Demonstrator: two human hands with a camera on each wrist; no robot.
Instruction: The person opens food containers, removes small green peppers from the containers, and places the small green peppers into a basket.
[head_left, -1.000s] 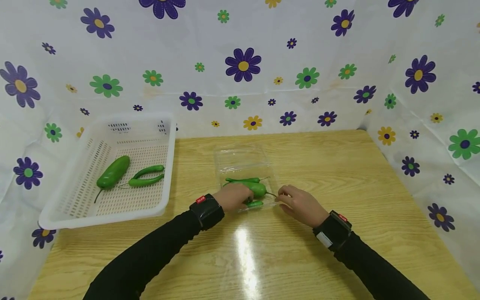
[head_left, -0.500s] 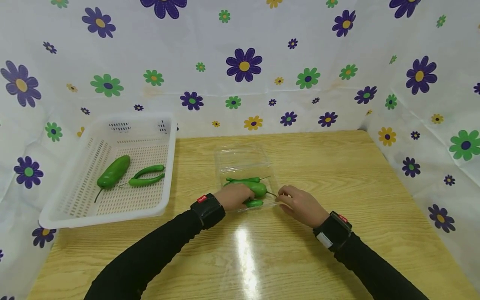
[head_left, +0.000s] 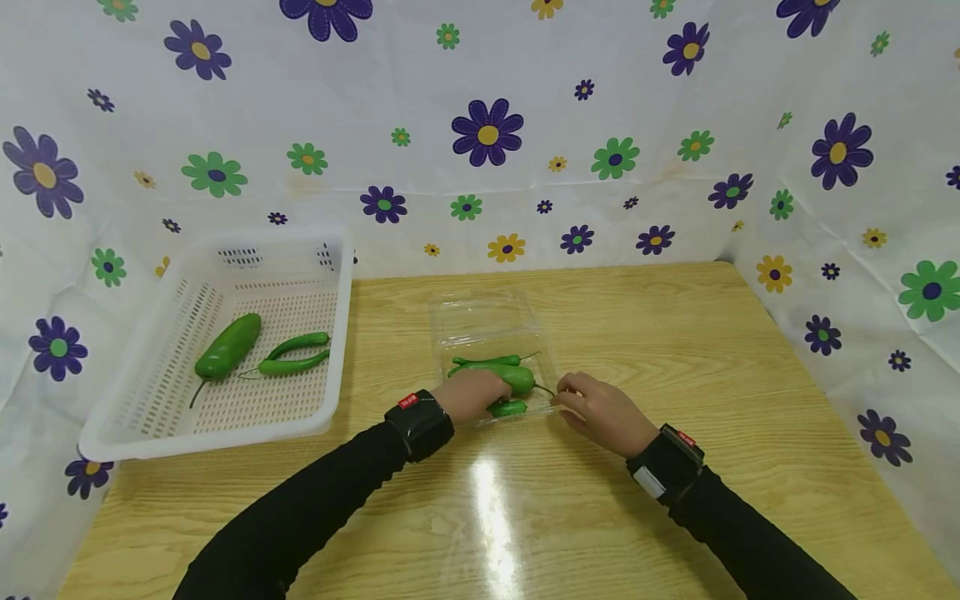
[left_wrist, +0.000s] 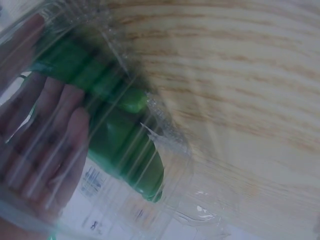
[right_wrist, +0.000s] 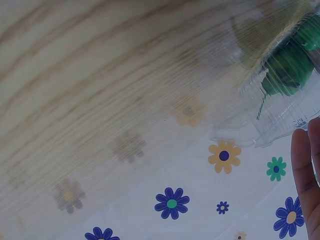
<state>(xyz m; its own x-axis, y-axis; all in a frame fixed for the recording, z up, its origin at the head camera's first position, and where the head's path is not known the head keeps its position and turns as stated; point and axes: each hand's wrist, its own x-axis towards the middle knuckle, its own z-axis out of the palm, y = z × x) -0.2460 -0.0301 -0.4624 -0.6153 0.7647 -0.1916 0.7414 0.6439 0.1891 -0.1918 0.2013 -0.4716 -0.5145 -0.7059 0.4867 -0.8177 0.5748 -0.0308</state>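
Observation:
An open clear plastic box lies on the table, holding green peppers. Inside it are a thin chili pepper at the back, a large plump pepper in the middle and a smaller green pepper at the front. My left hand reaches into the box and grips the front pepper, thumb on one side and fingers on the other, as the left wrist view shows through the plastic. With curled fingers, my right hand pinches the box's right edge, beside the large pepper's stem.
To the left stands a white slotted plastic basket with a large green pepper and two slim chili peppers in it. A flowered cloth hangs behind and along the sides of the wooden table.
My left hand has shifted very slightly to the right, and the end of the front pepper has turned a little. My right hand and the box stay in place.

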